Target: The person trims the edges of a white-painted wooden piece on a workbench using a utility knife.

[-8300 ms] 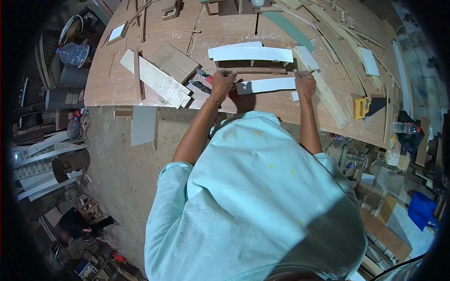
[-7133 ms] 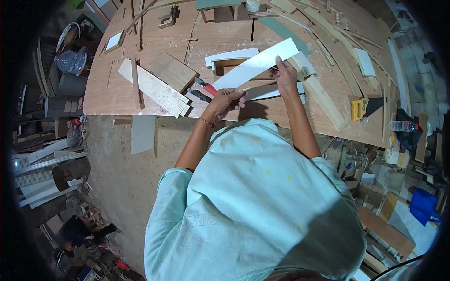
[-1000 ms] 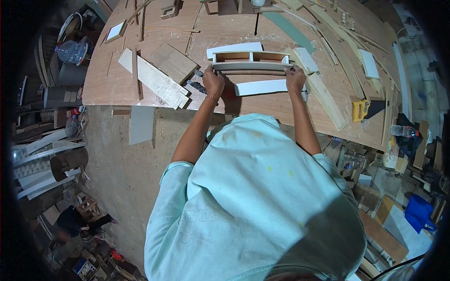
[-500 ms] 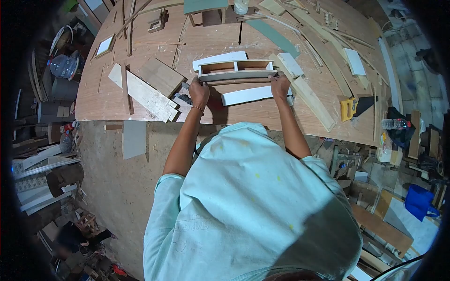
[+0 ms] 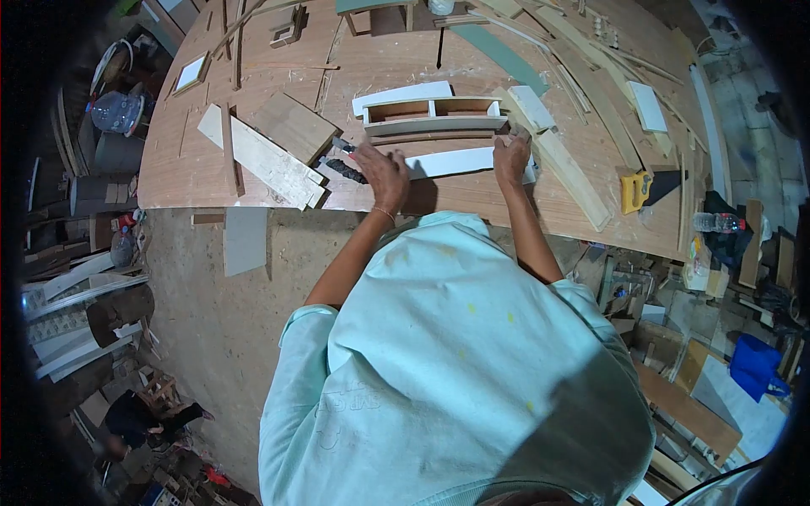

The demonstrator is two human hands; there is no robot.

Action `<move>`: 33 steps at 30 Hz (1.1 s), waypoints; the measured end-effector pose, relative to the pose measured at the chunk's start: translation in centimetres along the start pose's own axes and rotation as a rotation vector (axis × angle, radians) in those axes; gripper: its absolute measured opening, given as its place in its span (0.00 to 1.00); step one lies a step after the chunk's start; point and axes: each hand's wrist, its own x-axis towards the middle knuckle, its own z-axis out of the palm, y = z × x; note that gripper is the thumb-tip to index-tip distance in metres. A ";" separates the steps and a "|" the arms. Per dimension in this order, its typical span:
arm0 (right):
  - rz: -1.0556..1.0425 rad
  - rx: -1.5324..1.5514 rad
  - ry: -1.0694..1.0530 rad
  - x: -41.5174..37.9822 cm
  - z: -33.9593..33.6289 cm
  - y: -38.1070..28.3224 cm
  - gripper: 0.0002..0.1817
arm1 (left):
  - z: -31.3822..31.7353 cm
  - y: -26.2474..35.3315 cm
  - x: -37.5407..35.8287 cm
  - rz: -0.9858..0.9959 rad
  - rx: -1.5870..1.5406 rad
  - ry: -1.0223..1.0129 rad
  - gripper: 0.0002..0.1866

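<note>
And there it is: both hands have come off the divided box (image 5: 434, 127), leaving it on the surface (image 5: 291, 80). Nearer side of the box, the white board (image 5: 451, 162): left hand (image 5: 384, 174), loose grip, fingers apart, by one end; right hand (image 5: 511, 161) bunched at the other, hold unclear. Shirt (image 5: 472, 354) lettering: unreadable.

This is a woodworking workshop. A broad plywood workbench (image 5: 295, 181) carries loose wooden strips (image 5: 603, 101), shavings and a yellow-handled saw (image 5: 637, 191); left of the workbench, planks (image 5: 84, 291) lie stacked beside the bare, dusty floor (image 5: 219, 337).
</note>
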 end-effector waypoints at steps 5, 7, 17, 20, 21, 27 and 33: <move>0.117 0.076 -0.262 -0.4 -2.9 -1.5 0.24 | 0.8 0.6 -2.4 0.295 -0.023 -0.222 0.32; 0.071 0.062 -0.428 -0.5 -3.7 -1.8 0.25 | 1.1 0.4 -2.3 0.337 0.040 -0.278 0.33; -0.274 -0.233 -0.684 -1.5 -5.4 -1.9 0.34 | 0.7 -0.5 -1.4 0.543 0.052 -0.393 0.33; -0.285 -0.207 -0.728 -0.7 -6.5 -2.7 0.36 | -1.4 0.4 -0.9 0.597 0.048 -0.386 0.34; -0.281 -0.166 -0.751 -0.5 -7.1 -3.3 0.36 | -2.0 0.5 -0.7 0.593 0.051 -0.384 0.34; -0.270 -0.034 -0.338 1.8 -9.5 -6.7 0.40 | -4.6 1.9 0.5 0.590 -0.104 -0.139 0.37; 0.292 0.836 -0.305 2.0 -7.7 -8.7 0.34 | -4.2 4.9 0.1 0.321 -0.246 -0.021 0.32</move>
